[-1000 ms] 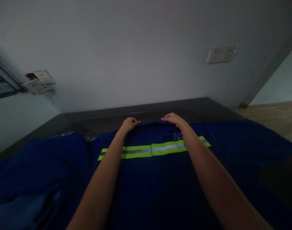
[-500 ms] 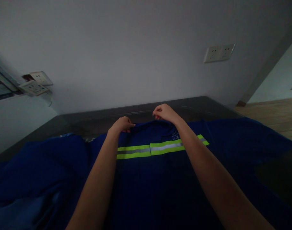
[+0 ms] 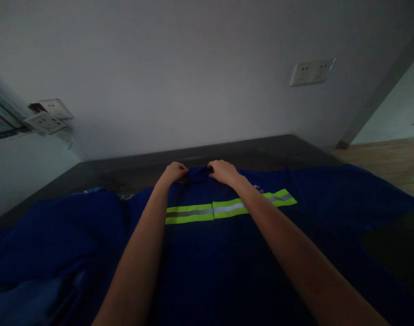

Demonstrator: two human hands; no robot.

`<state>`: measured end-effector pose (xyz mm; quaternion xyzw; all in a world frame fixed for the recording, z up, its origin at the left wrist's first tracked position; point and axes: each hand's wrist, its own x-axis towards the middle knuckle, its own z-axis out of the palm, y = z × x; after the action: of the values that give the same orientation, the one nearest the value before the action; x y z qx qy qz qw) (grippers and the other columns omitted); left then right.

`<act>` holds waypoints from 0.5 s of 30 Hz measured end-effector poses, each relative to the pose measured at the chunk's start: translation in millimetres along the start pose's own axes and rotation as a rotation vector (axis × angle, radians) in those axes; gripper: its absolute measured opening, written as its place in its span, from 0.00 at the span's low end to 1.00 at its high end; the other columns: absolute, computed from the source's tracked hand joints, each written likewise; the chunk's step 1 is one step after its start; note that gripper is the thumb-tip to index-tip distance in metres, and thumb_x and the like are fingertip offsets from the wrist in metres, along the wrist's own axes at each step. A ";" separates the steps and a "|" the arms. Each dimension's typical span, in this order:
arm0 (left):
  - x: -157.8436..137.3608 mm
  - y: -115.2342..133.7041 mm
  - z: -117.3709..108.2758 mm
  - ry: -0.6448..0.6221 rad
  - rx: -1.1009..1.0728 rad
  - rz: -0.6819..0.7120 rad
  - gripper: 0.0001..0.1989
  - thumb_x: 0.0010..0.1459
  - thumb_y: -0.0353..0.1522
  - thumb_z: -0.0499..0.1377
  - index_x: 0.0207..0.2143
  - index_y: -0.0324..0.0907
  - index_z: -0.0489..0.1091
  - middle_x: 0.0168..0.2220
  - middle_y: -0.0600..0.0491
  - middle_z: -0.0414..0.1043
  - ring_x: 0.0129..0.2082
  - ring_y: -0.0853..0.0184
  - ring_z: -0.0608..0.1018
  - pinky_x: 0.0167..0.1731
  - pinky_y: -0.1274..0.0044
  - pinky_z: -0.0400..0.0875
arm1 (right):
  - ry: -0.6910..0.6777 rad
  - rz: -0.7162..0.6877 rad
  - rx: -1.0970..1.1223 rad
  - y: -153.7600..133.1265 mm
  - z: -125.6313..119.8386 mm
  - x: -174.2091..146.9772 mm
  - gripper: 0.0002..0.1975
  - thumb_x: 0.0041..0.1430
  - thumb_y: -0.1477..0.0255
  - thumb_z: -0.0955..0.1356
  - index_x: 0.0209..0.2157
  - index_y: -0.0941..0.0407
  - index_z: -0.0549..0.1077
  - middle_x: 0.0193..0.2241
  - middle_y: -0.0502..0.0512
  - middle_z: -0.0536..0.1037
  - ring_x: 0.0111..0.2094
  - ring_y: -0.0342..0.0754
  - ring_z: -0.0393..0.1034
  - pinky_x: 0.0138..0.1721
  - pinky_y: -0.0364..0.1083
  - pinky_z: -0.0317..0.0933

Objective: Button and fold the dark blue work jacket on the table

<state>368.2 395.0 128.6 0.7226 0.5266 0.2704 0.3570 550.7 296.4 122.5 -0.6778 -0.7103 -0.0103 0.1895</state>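
Note:
A dark blue work jacket (image 3: pixel 207 253) lies spread over a dark table, with a yellow-green and silver reflective strip (image 3: pixel 193 213) across its chest. At its far edge, my left hand (image 3: pixel 175 173) is closed on the left part of the collar (image 3: pixel 198 174). My right hand (image 3: pixel 223 172) pinches the collar a little to the right, its thumb and fingers bent over the cloth. Small white print (image 3: pixel 259 189) on the chest shows just above my right forearm. The fingertips are partly hidden in the dark fabric.
More bunched blue cloth (image 3: pixel 64 231) lies at the left. The dark tabletop (image 3: pixel 142 163) meets a grey wall behind. Wall sockets (image 3: pixel 312 72) are at the right, and a socket with an adapter (image 3: pixel 45 122) is at the left. Wooden floor (image 3: pixel 386 151) shows far right.
My right hand has come left and slightly down, from above the collar onto it. The collar between my hands is now bunched up. My left hand has stayed nearly in place.

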 end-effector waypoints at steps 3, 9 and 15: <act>-2.4 1.3 3.7 -0.046 -0.182 0.005 0.03 0.51 0.28 0.59 0.25 0.39 0.71 0.21 0.53 0.72 0.26 0.66 0.77 0.28 0.76 0.73 | -0.004 -0.027 -0.025 -0.4 2.1 -0.9 0.17 0.53 0.71 0.71 0.46 0.54 0.73 0.45 0.60 0.75 0.46 0.55 0.70 0.44 0.48 0.62; -2.2 -1.5 9.1 -0.055 -0.553 -0.006 0.03 0.53 0.29 0.60 0.31 0.38 0.69 0.26 0.53 0.71 0.27 0.71 0.76 0.34 0.76 0.75 | 0.021 -0.105 -0.073 -6.1 3.5 -2.6 0.07 0.51 0.73 0.70 0.35 0.58 0.75 0.45 0.62 0.71 0.48 0.55 0.65 0.43 0.46 0.60; 0.0 -1.9 12.8 -0.040 -0.753 -0.043 0.04 0.56 0.26 0.56 0.34 0.40 0.68 0.25 0.55 0.69 0.24 0.74 0.74 0.34 0.77 0.74 | -0.091 -0.165 -0.027 -19.1 -3.5 -9.5 0.04 0.51 0.74 0.67 0.30 0.56 0.73 0.37 0.57 0.75 0.36 0.49 0.69 0.31 0.43 0.57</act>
<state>377.0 392.4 119.4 0.5346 0.3980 0.4234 0.6136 533.3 284.8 127.8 -0.6192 -0.7714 -0.0045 0.1464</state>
